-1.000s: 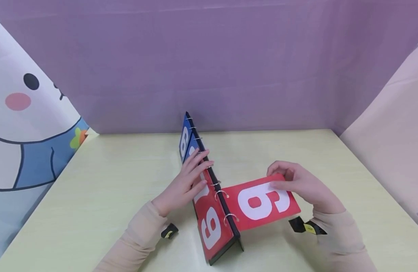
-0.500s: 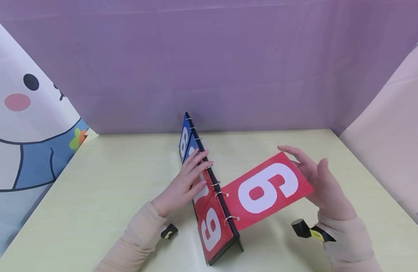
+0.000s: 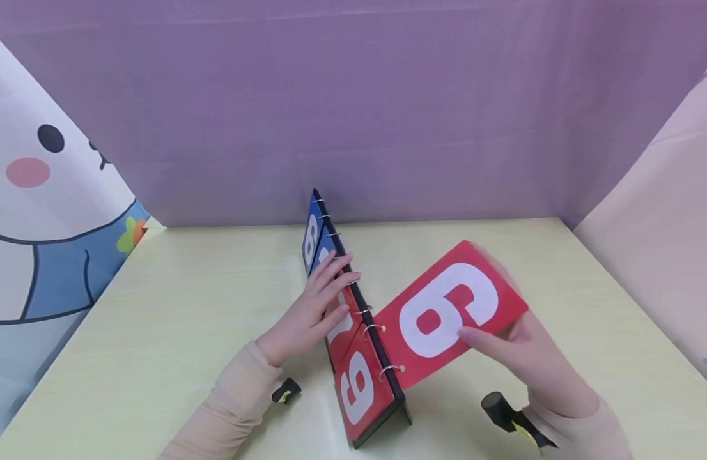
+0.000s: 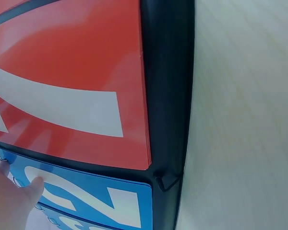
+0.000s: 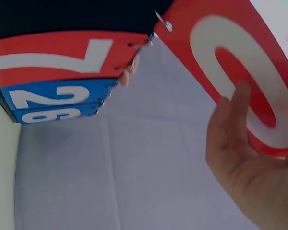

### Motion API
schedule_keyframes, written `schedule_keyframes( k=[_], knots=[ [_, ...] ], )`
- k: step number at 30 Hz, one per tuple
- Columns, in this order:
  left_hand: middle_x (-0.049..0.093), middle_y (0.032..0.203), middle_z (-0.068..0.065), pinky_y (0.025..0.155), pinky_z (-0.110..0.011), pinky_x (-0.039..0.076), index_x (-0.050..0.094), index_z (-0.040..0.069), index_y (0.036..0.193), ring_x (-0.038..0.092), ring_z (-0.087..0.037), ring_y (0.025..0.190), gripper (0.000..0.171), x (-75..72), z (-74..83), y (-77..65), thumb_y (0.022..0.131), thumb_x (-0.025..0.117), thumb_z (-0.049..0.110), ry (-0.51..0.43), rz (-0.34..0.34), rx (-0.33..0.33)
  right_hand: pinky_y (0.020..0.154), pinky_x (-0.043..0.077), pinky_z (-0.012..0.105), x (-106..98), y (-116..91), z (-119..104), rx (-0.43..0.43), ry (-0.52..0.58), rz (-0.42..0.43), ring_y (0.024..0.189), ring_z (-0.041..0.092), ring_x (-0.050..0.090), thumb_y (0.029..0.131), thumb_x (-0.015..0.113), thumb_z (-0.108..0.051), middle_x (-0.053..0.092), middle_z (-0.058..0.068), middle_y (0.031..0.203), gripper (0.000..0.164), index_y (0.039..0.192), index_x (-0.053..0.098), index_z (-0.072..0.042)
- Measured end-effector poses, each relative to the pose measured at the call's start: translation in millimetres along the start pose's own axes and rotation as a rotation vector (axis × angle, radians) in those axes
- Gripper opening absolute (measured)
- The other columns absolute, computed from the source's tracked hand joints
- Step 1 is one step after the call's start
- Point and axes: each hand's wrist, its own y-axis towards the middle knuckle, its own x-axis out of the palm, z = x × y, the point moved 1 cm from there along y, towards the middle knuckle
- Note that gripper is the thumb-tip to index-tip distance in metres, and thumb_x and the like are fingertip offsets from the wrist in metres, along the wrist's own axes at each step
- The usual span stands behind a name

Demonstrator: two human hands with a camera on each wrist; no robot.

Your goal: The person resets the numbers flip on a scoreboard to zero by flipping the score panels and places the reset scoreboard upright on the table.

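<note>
On the left we see the left hand (image 3: 310,313), its fingers fairly straight, resting against the flip scoreboard (image 3: 360,296) with the fingertips at its ringed top edge and not curled round it. Past that hand lie the blue cards (image 3: 312,236); on its near side is a red card (image 3: 367,399). The scoreboard stands on the desk (image 3: 215,287) between our two hands, its long axis running away from us. Right of the left hand, a raised red flap (image 3: 422,319) hangs from two rings (image 3: 392,366), its long axis slanting outward and away to the right hand (image 3: 526,351). That hand, the nearer one to the flap, pinches its outer part, thumb on the face with a white 6 or 9, fingers behind. As for what is hidden, the left hand covers much of the middle numerals, and the far blue cards look squeezed by the angle. From the head view the flap hides most of the right fingers; the right wrist view shows them against a white 0 but hides the thumb.
</note>
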Motion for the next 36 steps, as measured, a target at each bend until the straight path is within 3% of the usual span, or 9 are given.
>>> schedule_keyframes(
  k=[4, 7, 12, 14, 18, 23, 29, 36],
  knots=[
    [0.017, 0.156, -0.003, 0.102, -0.053, 0.037, 0.039, 0.017, 0.141, 0.002, -0.027, 0.147, 0.050, -0.5, 0.8, -0.2, 0.093, 0.055, 0.020, -0.002, 0.002, 0.000, 0.072, 0.056, 0.026, 19.6, -1.3, 2.9, -0.108, -0.177, 0.036, 0.104, 0.004, 0.058, 0.078, 0.061, 0.015, 0.056, -0.003, 0.117, 0.063, 0.133, 0.038, -0.007],
    [0.017, 0.157, -0.003, 0.103, -0.053, 0.035, 0.039, 0.016, 0.141, 0.002, -0.027, 0.147, 0.050, -0.6, 0.8, -0.3, 0.093, 0.055, 0.020, -0.003, 0.003, 0.006, 0.072, 0.055, 0.026, 36.4, -0.7, 4.9, -0.244, -0.322, 0.009, 0.108, 0.003, 0.053, 0.074, 0.069, 0.009, 0.053, 0.002, 0.119, 0.068, 0.133, 0.037, -0.003],
    [0.017, 0.157, -0.004, 0.107, -0.055, 0.029, 0.039, 0.014, 0.141, 0.002, -0.028, 0.147, 0.050, 0.4, -1.5, -0.7, 0.093, 0.054, 0.019, 0.005, 0.013, 0.040, 0.082, 0.054, 0.028, 59.4, -0.8, 9.2, -0.407, -0.507, -0.081, 0.110, 0.012, 0.053, 0.085, 0.066, -0.012, 0.053, 0.011, 0.123, 0.056, 0.134, 0.041, -0.001],
    [0.018, 0.156, -0.005, 0.107, -0.056, 0.028, 0.039, 0.014, 0.141, 0.003, -0.029, 0.147, 0.051, 0.8, -2.4, -0.5, 0.093, 0.055, 0.016, 0.008, 0.026, 0.067, 0.084, 0.052, 0.025, 65.4, -1.0, 10.7, -0.450, -0.545, -0.077, 0.104, 0.014, 0.056, 0.088, 0.062, -0.015, 0.056, 0.009, 0.119, 0.043, 0.128, 0.049, -0.003],
    [0.023, 0.153, -0.011, 0.105, -0.059, 0.028, 0.041, 0.011, 0.137, 0.008, -0.034, 0.144, 0.055, 3.1, -5.5, 2.1, 0.086, 0.062, 0.011, 0.024, 0.071, 0.144, 0.079, 0.051, 0.019, 74.6, -2.7, 14.1, -0.548, -0.533, 0.014, 0.088, 0.015, 0.060, 0.089, 0.061, -0.012, 0.063, 0.007, 0.101, 0.023, 0.109, 0.065, -0.002],
    [0.027, 0.149, -0.017, 0.102, -0.059, 0.034, 0.042, 0.009, 0.135, 0.014, -0.038, 0.141, 0.055, 4.3, -10.7, 5.5, 0.085, 0.063, 0.013, 0.028, 0.103, 0.212, 0.073, 0.053, 0.017, 82.9, -6.2, 17.9, -0.629, -0.547, 0.103, 0.082, 0.014, 0.061, 0.089, 0.061, -0.016, 0.065, 0.008, 0.094, 0.021, 0.097, 0.070, 0.001],
    [0.020, 0.154, -0.012, 0.100, -0.048, 0.041, 0.038, 0.010, 0.139, 0.008, -0.032, 0.144, 0.054, 1.3, -10.4, 3.4, 0.090, 0.058, 0.016, 0.000, 0.049, 0.167, 0.070, 0.053, 0.020, 86.1, -5.2, 19.1, -0.782, -0.668, 0.120, 0.080, 0.013, 0.059, 0.089, 0.060, -0.019, 0.065, 0.007, 0.091, 0.022, 0.091, 0.072, -0.001],
    [0.018, 0.156, -0.003, 0.099, -0.044, 0.044, 0.038, 0.018, 0.141, 0.005, -0.026, 0.146, 0.053, -0.2, -2.0, 0.3, 0.092, 0.057, 0.021, 0.010, 0.014, 0.060, 0.069, 0.052, 0.018, 89.7, -6.7, 18.8, -0.785, -0.704, 0.083, 0.081, 0.012, 0.057, 0.087, 0.062, -0.022, 0.066, 0.005, 0.092, 0.021, 0.089, 0.073, -0.005]
  ],
)
